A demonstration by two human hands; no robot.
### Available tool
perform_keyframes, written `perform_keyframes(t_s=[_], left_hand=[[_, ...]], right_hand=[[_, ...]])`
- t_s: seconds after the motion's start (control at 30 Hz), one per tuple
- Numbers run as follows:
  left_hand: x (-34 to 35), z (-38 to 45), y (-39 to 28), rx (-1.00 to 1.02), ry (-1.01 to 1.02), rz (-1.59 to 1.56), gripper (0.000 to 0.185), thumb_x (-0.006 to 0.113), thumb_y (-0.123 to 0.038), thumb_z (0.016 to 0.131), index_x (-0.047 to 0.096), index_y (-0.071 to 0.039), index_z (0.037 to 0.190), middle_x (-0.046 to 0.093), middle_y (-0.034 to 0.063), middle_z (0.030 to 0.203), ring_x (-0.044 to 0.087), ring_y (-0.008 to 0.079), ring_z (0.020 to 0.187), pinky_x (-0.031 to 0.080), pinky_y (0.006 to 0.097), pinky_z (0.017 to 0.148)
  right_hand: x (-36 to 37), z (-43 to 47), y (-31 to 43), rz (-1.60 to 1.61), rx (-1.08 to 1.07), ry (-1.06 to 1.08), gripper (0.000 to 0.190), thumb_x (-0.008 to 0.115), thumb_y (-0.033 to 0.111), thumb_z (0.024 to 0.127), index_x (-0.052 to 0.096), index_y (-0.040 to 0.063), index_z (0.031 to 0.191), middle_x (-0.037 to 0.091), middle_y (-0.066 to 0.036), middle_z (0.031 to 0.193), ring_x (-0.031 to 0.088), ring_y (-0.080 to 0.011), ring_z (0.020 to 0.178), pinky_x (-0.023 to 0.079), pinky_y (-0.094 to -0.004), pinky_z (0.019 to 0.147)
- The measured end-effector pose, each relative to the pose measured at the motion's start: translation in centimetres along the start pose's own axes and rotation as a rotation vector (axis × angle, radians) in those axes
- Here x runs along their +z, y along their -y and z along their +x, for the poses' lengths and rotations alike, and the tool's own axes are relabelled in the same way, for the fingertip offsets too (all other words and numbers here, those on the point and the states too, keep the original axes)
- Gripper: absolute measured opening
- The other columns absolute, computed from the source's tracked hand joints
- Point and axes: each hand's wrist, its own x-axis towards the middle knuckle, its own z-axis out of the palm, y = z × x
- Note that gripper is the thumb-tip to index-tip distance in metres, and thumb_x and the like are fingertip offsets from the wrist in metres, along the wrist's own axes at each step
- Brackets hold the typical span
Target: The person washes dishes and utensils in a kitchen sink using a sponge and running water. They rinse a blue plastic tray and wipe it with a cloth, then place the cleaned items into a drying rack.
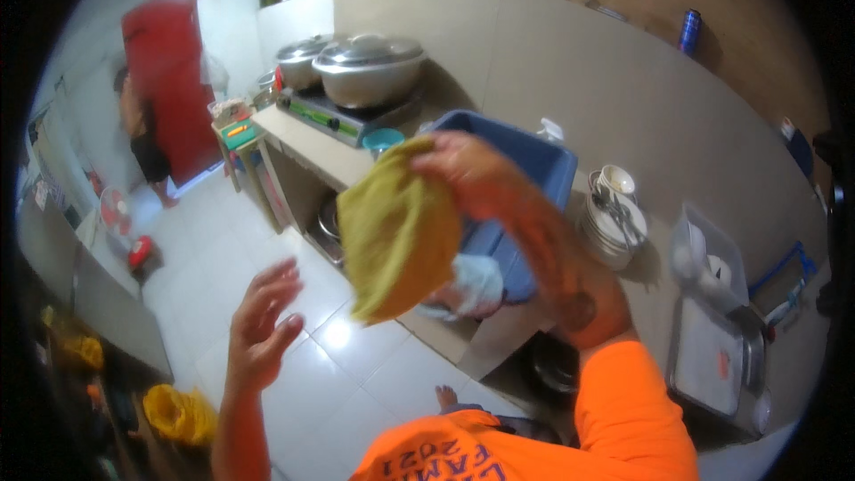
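My right hand (454, 164) grips a yellow-green cloth (401, 234) by its upper edge, and the cloth hangs down in front of the counter. To its left my left hand (267, 321) is raised over the floor with fingers apart, holding nothing. Behind the right forearm stands a blue plastic tub (544, 167), partly hidden by the arm and the cloth. A light blue cloth (477, 284) lies at the counter's front edge beside the tub. Just beyond the yellow-green cloth is a teal bowl (383, 139).
Two lidded pots, the nearer one (367, 70) larger, sit on a gas stove (347, 117). Stacked plates (611, 224) with cutlery and a clear plastic bin (708, 260) stand rightward. A person (140, 127) is near the red door (167, 73). An electric fan (117, 210) stands left.
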Motion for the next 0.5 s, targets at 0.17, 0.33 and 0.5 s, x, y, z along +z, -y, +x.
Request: perform_keyframes(t_s=[0.17,0.33,0.5], left_hand=[[-0.5,-0.5,6.7,-0.394,-0.202,-0.164,0.032,0.069,-0.019,0.076,0.060,-0.004,0.103,0.057,0.0111,0.114,0.058,0.0210,0.098,0.048,0.0346,0.085],[1.4,-3.5,12.9,-0.759,-0.235,-0.103,0.032,0.062,-0.016,0.078,0.056,0.000,0.106,0.059,0.0116,0.105,0.059,0.0210,0.094,0.047,0.0322,0.082],[2.6,-4.3,14.4,-0.851,-0.386,-0.058,0.035,0.063,-0.020,0.079,0.055,0.002,0.105,0.059,0.0122,0.103,0.059,0.0219,0.092,0.047,0.0317,0.081]], right_hand=[[-14.2,3.0,9.0,-0.333,-0.117,-0.167,0.024,0.050,0.006,0.087,0.052,-0.002,0.109,0.062,-0.013,0.096,0.062,-0.0190,0.084,0.051,-0.0307,0.077],[-26.7,9.6,11.5,-1.143,-0.085,-0.382,0.023,0.048,0.004,0.081,0.057,-0.001,0.102,0.063,-0.013,0.088,0.061,-0.0222,0.078,0.048,-0.0368,0.070],[-35.4,16.7,7.5,-1.540,-0.238,-0.635,0.022,0.043,0.005,0.079,0.059,0.001,0.094,0.061,-0.025,0.085,0.059,-0.0401,0.080,0.047,-0.0436,0.072]])
